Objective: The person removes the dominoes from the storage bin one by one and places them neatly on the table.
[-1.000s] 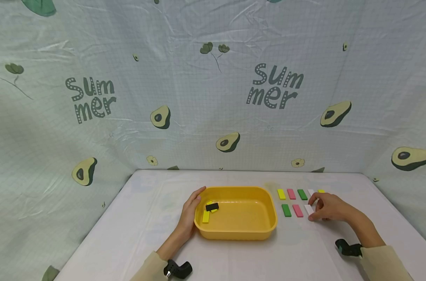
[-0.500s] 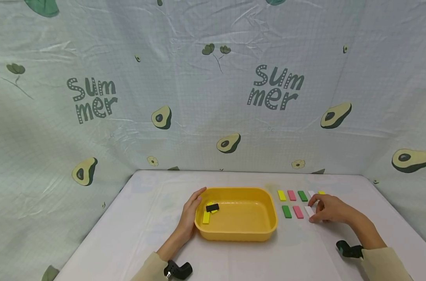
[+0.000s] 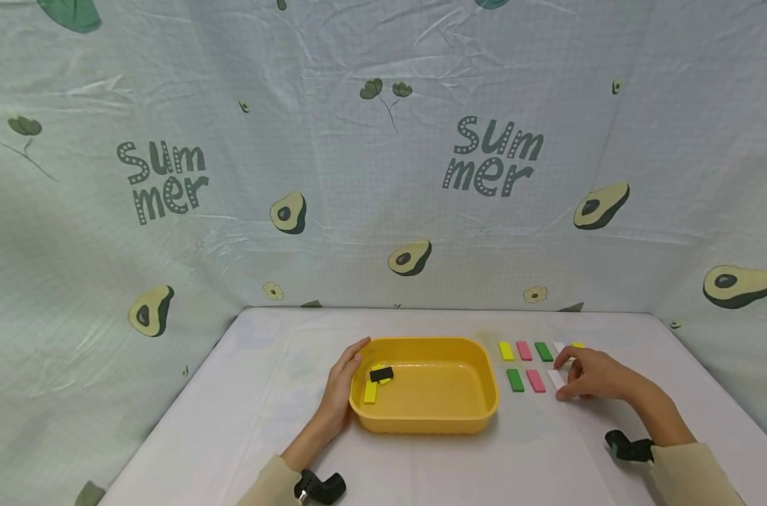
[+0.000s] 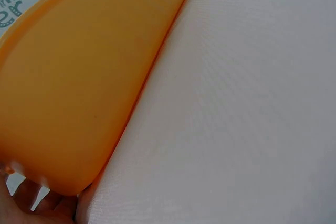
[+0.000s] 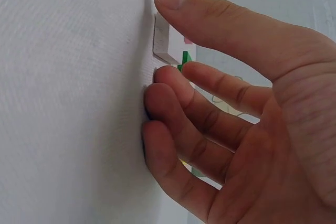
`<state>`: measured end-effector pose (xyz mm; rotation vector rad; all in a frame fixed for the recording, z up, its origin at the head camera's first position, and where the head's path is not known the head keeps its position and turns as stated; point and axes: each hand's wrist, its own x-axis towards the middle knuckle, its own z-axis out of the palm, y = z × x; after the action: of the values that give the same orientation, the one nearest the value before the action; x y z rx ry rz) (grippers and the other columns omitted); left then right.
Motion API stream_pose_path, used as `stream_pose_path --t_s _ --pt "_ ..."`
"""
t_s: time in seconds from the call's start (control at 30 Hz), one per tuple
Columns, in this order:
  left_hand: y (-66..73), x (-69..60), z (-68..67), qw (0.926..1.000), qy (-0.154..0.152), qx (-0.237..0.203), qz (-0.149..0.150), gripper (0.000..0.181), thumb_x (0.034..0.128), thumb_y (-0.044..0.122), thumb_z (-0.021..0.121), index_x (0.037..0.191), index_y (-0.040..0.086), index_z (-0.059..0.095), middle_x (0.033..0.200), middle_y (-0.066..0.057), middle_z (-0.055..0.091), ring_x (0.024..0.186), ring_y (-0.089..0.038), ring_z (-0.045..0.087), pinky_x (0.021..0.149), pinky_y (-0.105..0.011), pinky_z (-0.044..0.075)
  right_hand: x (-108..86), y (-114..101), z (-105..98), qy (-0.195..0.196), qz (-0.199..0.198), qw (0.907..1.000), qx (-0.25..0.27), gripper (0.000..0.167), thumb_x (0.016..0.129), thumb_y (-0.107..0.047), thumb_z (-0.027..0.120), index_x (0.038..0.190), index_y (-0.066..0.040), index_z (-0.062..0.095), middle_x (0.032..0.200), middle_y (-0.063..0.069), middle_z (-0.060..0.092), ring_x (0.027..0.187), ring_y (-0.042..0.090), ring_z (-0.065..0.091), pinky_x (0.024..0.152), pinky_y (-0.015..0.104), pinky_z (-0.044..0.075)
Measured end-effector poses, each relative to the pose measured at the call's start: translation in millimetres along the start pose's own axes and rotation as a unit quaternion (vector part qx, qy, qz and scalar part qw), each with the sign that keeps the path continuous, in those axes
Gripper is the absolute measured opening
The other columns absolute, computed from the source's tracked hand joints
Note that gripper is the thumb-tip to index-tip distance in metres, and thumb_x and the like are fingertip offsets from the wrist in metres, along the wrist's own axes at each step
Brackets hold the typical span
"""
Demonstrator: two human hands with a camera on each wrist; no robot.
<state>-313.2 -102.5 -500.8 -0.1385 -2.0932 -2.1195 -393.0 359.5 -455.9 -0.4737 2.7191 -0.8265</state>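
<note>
One white block (image 3: 555,378) lies on the bench (image 3: 447,469), just right of a pink block (image 3: 536,381), with a green block (image 3: 515,380) farther left. The right hand (image 3: 597,374) bends thumb and index finger about this block; whether that grip pinches it, I cannot tell. Behind lies a second row of blocks (image 3: 525,351). The left hand (image 3: 338,388) rests, fingers extended, against the left end of a yellow tray (image 3: 428,426); inside lie yellow blocks (image 3: 370,393) and a black block (image 3: 381,374).

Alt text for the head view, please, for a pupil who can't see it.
A left hand rests against a yellow tray holding small blocks; the right hand curls around a white block in two rows of coloured blocks on a table.
</note>
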Motion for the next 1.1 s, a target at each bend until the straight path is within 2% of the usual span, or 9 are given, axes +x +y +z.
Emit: stream_pose_path --t_s 0.2,0.4,0.7,0.87,1.1 --pt "-0.9 -0.6 -0.4 1.0000 0.002 0.000 -0.002 0.048 0.1117 0.021 0.030 0.157 0.010 0.043 0.165 -0.011 0.039 0.154 -0.033 0.035 0.130 -0.052 0.023 -1.1 -2 -2 -0.003 -0.001 0.9999 -0.014 0.057 0.080 -0.029 0.088 0.120 -0.002 0.057 0.078 0.004 0.058 0.069 0.018 0.054 0.061 0.029 0.045" --pt "-1.3 -0.7 -0.5 1.0000 0.003 0.000 -0.001 0.048 0.1117 0.021 0.030 0.156 0.012 0.045 0.165 -0.011 0.039 0.154 -0.033 0.034 0.130 -0.052 0.023 -2.9 -7 -7 0.012 -0.005 0.9991 -0.041 0.060 0.081 -0.032 0.087 0.123 -0.002 0.058 0.082 0.004 0.059 0.071 0.018 0.055 0.063 0.031 0.049" --pt "-1.8 -0.9 -1.2 1.0000 0.003 0.001 0.001 0.047 0.1120 0.021 0.030 0.156 0.012 0.044 0.166 -0.011 0.038 0.155 -0.033 0.034 0.130 -0.052 0.023 -6.6 -24 -13 0.024 -0.061 0.9967 -0.048 0.056 0.085 -0.031 0.084 0.124 0.000 0.059 0.080 0.002 0.058 0.069 0.017 0.054 0.059 0.026 0.047" --pt "-2.8 -0.7 -1.3 1.0000 0.001 0.004 0.001 0.048 0.1120 0.021 0.030 0.157 0.011 0.043 0.166 -0.011 0.038 0.155 -0.033 0.034 0.130 -0.053 0.022 -10.4 -37 -13 0.032 -0.079 0.9951 -0.050 0.054 0.086 -0.029 0.083 0.124 0.000 0.059 0.079 0.001 0.057 0.070 0.016 0.053 0.058 0.024 0.046" --pt "-3.1 0.8 0.0 1.0000 0.000 0.003 0.004 0.048 0.1118 0.022 0.031 0.157 0.010 0.042 0.166 -0.012 0.038 0.154 -0.034 0.035 0.129 -0.053 0.023 -14.0 -54 -13 0.053 -0.113 0.9898 -0.068 0.050 0.086 -0.029 0.083 0.122 -0.003 0.060 0.079 -0.001 0.057 0.072 0.014 0.052 0.059 0.022 0.048"
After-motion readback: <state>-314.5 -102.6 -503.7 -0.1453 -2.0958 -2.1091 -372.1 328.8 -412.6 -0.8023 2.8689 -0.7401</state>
